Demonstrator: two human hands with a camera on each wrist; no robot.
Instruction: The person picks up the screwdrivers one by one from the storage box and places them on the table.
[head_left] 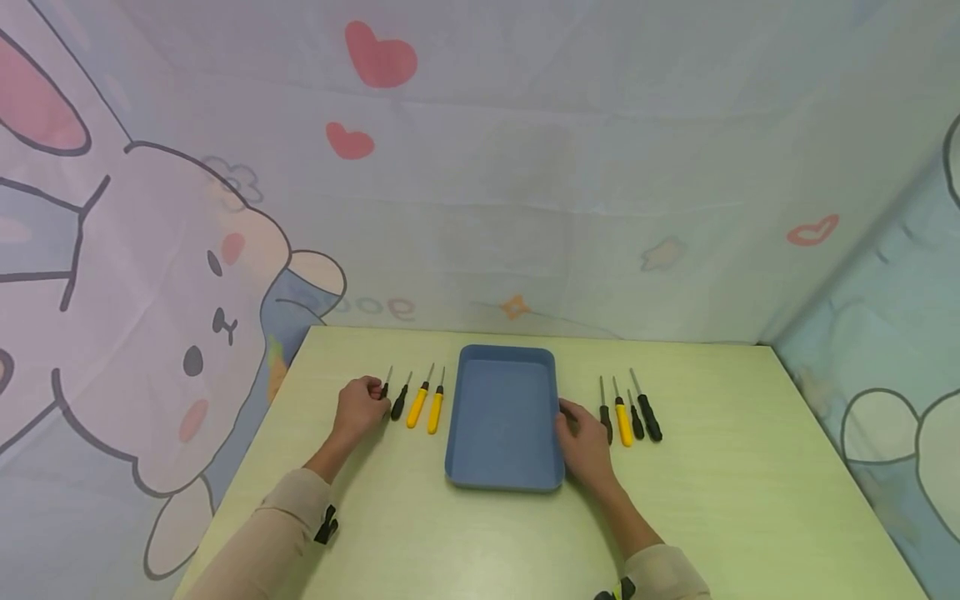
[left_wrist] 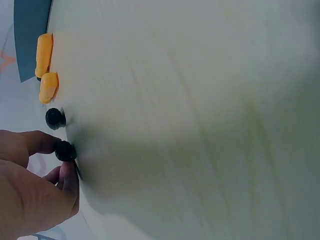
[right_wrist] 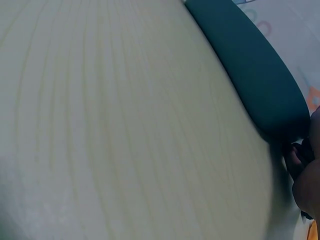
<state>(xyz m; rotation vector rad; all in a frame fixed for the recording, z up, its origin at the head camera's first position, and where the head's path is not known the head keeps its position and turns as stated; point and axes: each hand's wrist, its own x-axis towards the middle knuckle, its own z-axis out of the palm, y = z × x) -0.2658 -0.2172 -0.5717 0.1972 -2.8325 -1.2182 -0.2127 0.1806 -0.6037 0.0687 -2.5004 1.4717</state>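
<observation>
In the head view my left hand [head_left: 362,407] is left of the tray, at the outermost screwdriver of a row. Its thumb and fingers pinch that screwdriver's black handle [left_wrist: 65,151], seen end-on in the left wrist view. A second black screwdriver [head_left: 400,407] and two yellow-handled screwdrivers [head_left: 417,406] lie beside it, shafts pointing away from me. My right hand [head_left: 587,443] touches the right rim of a blue-grey rectangular tray [head_left: 505,486] with its thumb and fingertips. The tray holds nothing. Only part of the right hand shows in the right wrist view.
Just right of my right hand lie several more screwdrivers: a black one [head_left: 605,425] partly behind the hand, a yellow one [head_left: 623,423], a short black one [head_left: 637,423] and a longer black one [head_left: 649,418]. A printed fabric backdrop [head_left: 540,208] hangs behind the pale table [head_left: 750,467].
</observation>
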